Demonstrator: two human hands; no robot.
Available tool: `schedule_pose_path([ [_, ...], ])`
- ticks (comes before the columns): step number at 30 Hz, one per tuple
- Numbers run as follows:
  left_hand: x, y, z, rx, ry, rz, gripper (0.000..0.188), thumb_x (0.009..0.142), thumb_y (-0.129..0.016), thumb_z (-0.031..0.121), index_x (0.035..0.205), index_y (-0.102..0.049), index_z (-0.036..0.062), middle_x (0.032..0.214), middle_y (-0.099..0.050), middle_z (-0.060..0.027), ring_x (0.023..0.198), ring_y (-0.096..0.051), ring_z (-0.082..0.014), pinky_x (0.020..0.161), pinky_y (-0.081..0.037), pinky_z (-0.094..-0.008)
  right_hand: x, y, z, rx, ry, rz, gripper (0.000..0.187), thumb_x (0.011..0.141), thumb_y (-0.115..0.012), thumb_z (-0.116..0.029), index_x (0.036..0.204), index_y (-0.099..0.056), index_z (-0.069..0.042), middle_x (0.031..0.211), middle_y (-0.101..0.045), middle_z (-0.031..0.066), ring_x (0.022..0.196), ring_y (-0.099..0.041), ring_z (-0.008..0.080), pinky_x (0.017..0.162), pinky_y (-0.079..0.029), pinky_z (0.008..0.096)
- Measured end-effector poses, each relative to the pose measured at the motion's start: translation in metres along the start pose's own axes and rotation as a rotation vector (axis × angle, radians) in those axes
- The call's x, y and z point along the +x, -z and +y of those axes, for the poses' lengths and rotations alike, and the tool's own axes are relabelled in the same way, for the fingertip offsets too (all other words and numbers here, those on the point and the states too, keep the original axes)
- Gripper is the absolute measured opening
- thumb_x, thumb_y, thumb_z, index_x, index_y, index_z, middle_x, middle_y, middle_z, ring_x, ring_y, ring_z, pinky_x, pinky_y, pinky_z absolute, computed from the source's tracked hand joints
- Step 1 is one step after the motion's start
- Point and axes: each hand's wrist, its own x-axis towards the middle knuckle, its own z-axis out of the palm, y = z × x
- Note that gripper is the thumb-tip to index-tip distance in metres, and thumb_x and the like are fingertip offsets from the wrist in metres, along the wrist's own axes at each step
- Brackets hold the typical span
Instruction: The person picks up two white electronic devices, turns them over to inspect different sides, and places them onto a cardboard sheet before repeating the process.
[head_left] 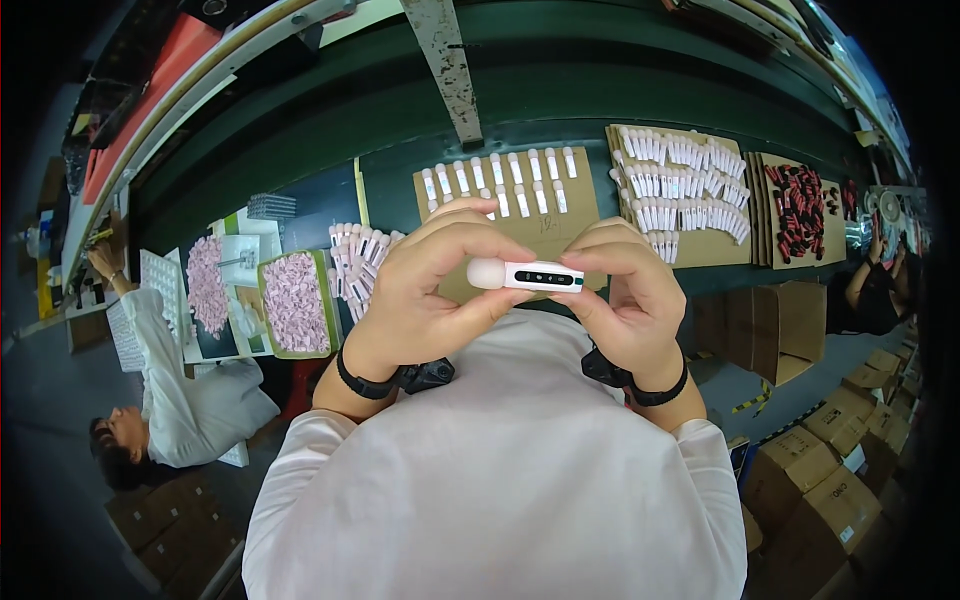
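Between my two hands, in front of my chest, lies a small white wand massager with a rounded pale pink head and a black button strip facing up. My left hand pinches it with thumb and fingers near the neck, the head pointing left. The other end is pinched by thumb and fingers of my right hand. Beyond my hands, similar massagers stand out in two rows on a flat cardboard sheet. A heap of more of them lies beside my left hand.
Rows of massagers cover a cardboard sheet at right, with red and black pieces beyond. A green-rimmed tray of pink parts stands left, near a co-worker. Cardboard boxes fill the lower right. A metal post rises behind.
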Motion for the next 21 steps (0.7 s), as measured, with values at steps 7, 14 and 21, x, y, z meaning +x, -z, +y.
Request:
schedule_pose_path([
  [7,0.0012,-0.0014,-0.0022,0.006,-0.017,0.012,0.024,0.072,-0.075,0.004,0.094,-0.067,0.0037,0.086,-0.067,-0.0056,0.082,-0.063,-0.0209,0.099,-0.042,-0.0457,-0.0029,0.0008,-0.0002,0.058,-0.043,-0.040,0.028,0.076,-0.072,0.004,0.101,-0.061,0.003,0.089,-0.063,0.0120,0.083,-0.058,0.0207,0.074,-0.044,0.0311],
  [14,0.0032,-0.0020,-0.0077,0.047,-0.067,-0.015,0.027,0.071,-0.078,0.007,0.095,-0.067,0.0039,0.084,-0.064,-0.0053,0.079,-0.061,-0.0213,0.097,-0.042,-0.0434,-0.0063,0.0003,-0.0077,0.259,-0.407,-0.061,0.023,0.080,-0.068,0.000,0.102,-0.060,0.005,0.089,-0.063,0.0109,0.084,-0.057,0.0179,0.074,-0.043,0.0294],
  [21,-0.0007,-0.0018,0.0002,-0.112,0.152,0.015,0.027,0.075,-0.077,0.014,0.095,-0.065,0.0012,0.087,-0.063,-0.0073,0.086,-0.060,-0.0198,0.100,-0.038,-0.0435,-0.0046,0.0072,-0.0007,0.013,-0.089,-0.087,0.025,0.076,-0.070,0.003,0.100,-0.062,0.005,0.088,-0.063,0.0111,0.081,-0.057,0.0192,0.070,-0.044,0.0291],
])
